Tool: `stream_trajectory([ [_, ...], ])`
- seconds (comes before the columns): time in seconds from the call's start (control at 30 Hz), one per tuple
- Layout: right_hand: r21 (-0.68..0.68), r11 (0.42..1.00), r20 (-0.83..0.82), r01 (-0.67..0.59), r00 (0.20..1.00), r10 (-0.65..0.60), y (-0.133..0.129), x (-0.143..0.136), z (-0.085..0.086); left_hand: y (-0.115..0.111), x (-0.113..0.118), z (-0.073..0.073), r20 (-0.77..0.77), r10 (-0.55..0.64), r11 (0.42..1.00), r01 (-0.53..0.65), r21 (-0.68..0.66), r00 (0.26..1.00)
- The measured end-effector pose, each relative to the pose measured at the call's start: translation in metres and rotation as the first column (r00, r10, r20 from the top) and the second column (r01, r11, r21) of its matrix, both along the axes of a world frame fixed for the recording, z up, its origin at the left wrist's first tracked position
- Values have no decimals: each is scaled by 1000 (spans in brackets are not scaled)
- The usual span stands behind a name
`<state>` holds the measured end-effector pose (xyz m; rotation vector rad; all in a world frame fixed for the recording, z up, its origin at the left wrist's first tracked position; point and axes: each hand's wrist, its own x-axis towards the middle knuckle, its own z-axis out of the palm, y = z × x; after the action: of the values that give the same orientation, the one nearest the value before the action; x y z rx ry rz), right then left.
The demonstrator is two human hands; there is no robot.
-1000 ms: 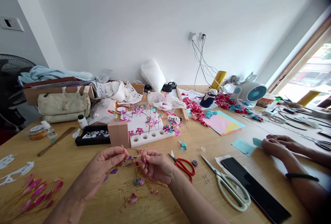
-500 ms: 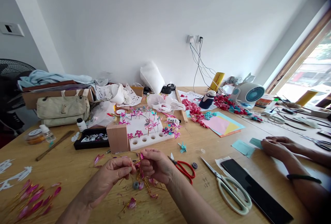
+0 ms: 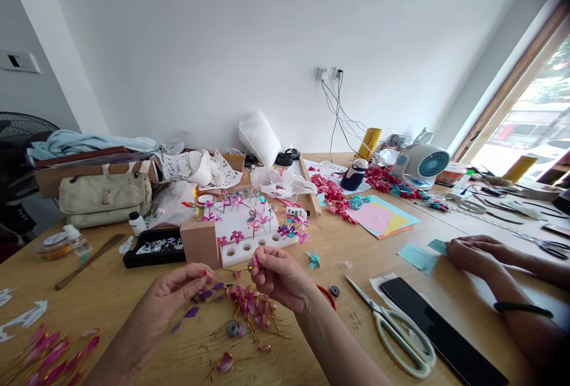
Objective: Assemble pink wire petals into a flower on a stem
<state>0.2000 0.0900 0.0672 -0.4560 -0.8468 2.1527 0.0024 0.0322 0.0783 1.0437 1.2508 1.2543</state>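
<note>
Hands meet just in front of the white foam block with round holes [image 3: 249, 237], which stands on the pale wooden desk [image 3: 111, 291] stuck full of small pink and purple wire flowers. The left hand [image 3: 171, 297] has its fingers pinched shut on a thin wire sprig of purple petals [image 3: 202, 296], which trails down and to the left of the foam block toward the desk. The right hand [image 3: 280, 276] is closed as well, thumb and forefinger nipping a tiny pink petal [image 3: 255, 261] right before the block's front face.

To do this fine joining well, it seems best to keep both wrists low and near the desk, grip close to the wire tips, and turn in short twists so the petals are not crushed.

Room is tight. Directly below the hands, nearer than the foam block, lies a loose heap of pink petals on gold wires [image 3: 252, 309]. Right of the block sit red-handled scissors [image 3: 327, 297], mostly hidden by the right forearm, and farther right large pale green scissors [image 3: 396, 329] with blades pointing back toward the block. A co-worker's hands [image 3: 472, 250] rest well to the right. The freest desk lies left of the block.
</note>
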Motion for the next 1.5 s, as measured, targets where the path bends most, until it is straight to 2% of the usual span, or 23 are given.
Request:
stream_trajectory([
  [0.1, 17, 1000, 29, -23, 999, 23, -6, -11, 2, -2, 2, -3, 62, 55, 998, -56, 21, 997],
  [0.23, 29, 1000, 55, -11, 998, 9, -18, -26, 6, -4, 11, -8, 72, 19, 998, -23, 67, 997],
  [0.47, 85, 976, 128, 199, 970, -209, -33, -43, 7, -7, 16, -5, 50, -1, 999, -1, 35, 999],
  [0.6, 80, 951, 151, 298, 940, -307, -36, -49, 4, -6, 14, -10, -54, -24, 997, 28, 71, 998],
  [0.7, 88, 931, 147, 354, 920, -363, -38, -52, 1, -5, 15, -12, -86, 2, 994, 8, 113, 996],
  [0.8, 162, 926, 165, 340, 916, -365, -39, -51, -1, -5, 16, -11, -42, -8, 996, 12, 87, 999],
  [0.87, 306, 896, 186, 320, 903, -386, -40, -46, 0, -5, 15, -10, 85, -32, 999, 29, 27, 996],
  [0.9, 426, 847, 196, 319, 881, -430, -39, -43, 0, -4, 14, -10, 165, -35, 999, 36, -1, 986],
  [0.93, 567, 762, 193, 312, 849, -492, -39, -40, 0, -4, 13, -10, 241, -37, 999, 42, -18, 970],
  [1.0, 847, 482, 153, 226, 763, -628, -38, -33, 2, -3, 12, -11, 356, -52, 997, 66, -27, 933],
  [1.03, 929, 334, 116, 158, 733, -670, -38, -30, 2, -3, 12, -11, 388, -71, 996, 88, -27, 919],
  [1.07, 973, 210, 82, 93, 712, -697, -37, -28, 3, -3, 13, -12, 410, -93, 993, 114, -28, 907],
  [1.1, 992, 118, 51, 47, 701, -711, -36, -26, 3, -3, 14, -13, 426, -112, 990, 137, -29, 898],
  [1.13, 998, 59, 29, 19, 692, -722, -35, -25, 3, -3, 14, -14, 438, -125, 987, 155, -33, 890],
  [1.2, 1000, -2, 12, -20, 672, -740, -33, -23, 3, -2, 17, -16, 449, -131, 985, 166, -40, 884],
  [1.33, 989, -69, 29, -132, 626, -779, -31, -21, 5, -3, 20, -18, 389, -135, 988, 153, -16, 911],
  [1.5, 972, -94, 49, -216, 577, -815, -32, -19, 8, -4, 24, -15, 282, -126, 991, 133, -5, 951],
])
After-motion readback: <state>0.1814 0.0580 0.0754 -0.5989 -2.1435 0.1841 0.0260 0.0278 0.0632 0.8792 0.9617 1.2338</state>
